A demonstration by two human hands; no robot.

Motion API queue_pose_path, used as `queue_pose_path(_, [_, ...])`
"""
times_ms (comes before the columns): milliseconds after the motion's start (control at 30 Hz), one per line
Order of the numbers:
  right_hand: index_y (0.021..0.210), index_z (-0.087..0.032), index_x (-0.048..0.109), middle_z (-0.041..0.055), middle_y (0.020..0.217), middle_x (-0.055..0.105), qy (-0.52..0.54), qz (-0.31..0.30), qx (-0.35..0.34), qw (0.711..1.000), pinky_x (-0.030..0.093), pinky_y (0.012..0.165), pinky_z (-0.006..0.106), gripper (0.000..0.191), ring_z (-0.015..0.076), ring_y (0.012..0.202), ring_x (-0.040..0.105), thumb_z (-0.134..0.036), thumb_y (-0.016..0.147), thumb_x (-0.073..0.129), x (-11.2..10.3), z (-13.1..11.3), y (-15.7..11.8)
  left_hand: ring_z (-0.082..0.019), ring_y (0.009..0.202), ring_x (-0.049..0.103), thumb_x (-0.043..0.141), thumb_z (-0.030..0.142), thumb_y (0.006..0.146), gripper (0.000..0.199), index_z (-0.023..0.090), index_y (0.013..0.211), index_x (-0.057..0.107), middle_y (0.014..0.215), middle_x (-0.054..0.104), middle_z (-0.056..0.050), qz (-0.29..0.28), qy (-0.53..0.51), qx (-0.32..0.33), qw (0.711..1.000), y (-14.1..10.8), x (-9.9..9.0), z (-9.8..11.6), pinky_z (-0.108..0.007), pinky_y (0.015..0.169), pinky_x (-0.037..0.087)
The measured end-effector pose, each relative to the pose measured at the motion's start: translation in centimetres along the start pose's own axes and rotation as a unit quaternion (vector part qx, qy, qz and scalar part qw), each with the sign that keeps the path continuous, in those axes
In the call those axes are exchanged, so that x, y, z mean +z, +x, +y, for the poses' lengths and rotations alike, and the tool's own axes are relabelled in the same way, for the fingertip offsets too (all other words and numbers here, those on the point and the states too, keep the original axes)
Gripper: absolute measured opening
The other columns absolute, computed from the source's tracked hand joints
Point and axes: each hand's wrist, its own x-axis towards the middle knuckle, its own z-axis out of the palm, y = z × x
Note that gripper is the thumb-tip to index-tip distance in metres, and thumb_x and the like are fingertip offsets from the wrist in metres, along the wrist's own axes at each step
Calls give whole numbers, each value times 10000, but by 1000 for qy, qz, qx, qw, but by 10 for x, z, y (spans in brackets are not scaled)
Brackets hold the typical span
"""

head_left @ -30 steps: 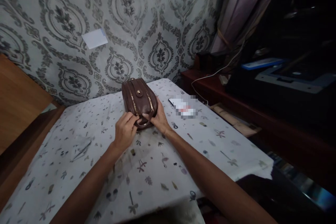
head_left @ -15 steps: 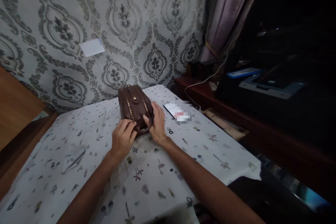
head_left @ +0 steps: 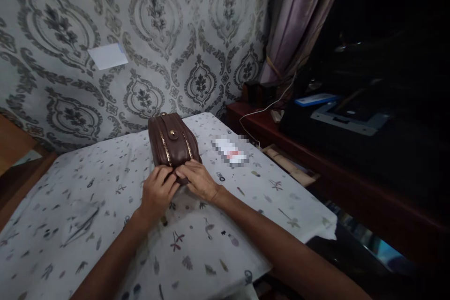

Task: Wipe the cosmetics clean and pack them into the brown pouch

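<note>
A brown leather bag with two gold zippers and a round gold clasp lies on the patterned white cloth of the table. My left hand is closed at the near left end of the bag, its fingertips pinching the edge by a zipper. Beside it, my right hand has its fingers bent over the near right end, thumb close to my left fingertips. Both hands cover most of the bag's handle, and what exactly each pinches is hidden.
Right of the bag lies a phone, its screen blurred. A white cable runs over the dark red furniture beyond. White paper is on the wall; a clear plastic piece lies at left.
My right hand has moved from the bag's right side to its near end, close to my left hand. The handle loop is now covered. The whole view has shifted slightly.
</note>
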Motion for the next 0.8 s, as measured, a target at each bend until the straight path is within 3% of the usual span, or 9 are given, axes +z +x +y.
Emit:
queue_pose_path(333, [812, -223, 459, 9, 709, 541, -46, -4, 8, 999, 378, 689, 321, 192, 187, 659, 451, -35, 807, 416, 11, 2, -6, -243, 948, 531, 546, 140, 919, 107, 146, 852, 629, 941, 633, -106, 8, 0, -2, 1000, -4, 4, 0, -389, 813, 553])
queue_pose_path(467, [1065, -180, 549, 61, 828, 626, -75, 5, -16, 997, 449, 714, 346, 293, 218, 751, 515, -39, 856, 400, 5, -3, -10, -246, 955, 536, 539, 136, 920, 100, 144, 914, 639, 977, 647, -113, 11, -1, -11, 1000, -1, -5, 3, -398, 799, 553])
queue_pose_path(567, [1207, -177, 526, 90, 966, 661, -91, 22, -38, 995, 490, 859, 402, 379, 235, 901, 567, -37, 885, 383, -5, -10, -12, -244, 959, 550, 538, 115, 918, 123, 148, 981, 639, 973, 655, -104, 13, -14, -17, 1000, 1, -13, 6, -399, 805, 545])
queue_pose_path(667, [1178, -190, 542, 102, 1090, 667, -115, 48, -47, 991, 461, 981, 442, 320, 232, 1014, 582, -58, 912, 426, -16, -16, -12, -234, 922, 565, 530, 110, 925, 160, 143, 1048, 627, 944, 653, -95, 10, -33, -23, 999, 5, -19, 8, -387, 793, 536])
queue_pose_path(800, [1003, -211, 586, 103, 1151, 663, -154, 51, -40, 986, 470, 936, 455, 168, 249, 1059, 576, -98, 909, 506, -30, -16, -11, -195, 837, 585, 449, 111, 955, 233, 157, 1116, 610, 902, 612, -67, -10, -65, -75, 995, 14, -25, 9, -330, 722, 515])
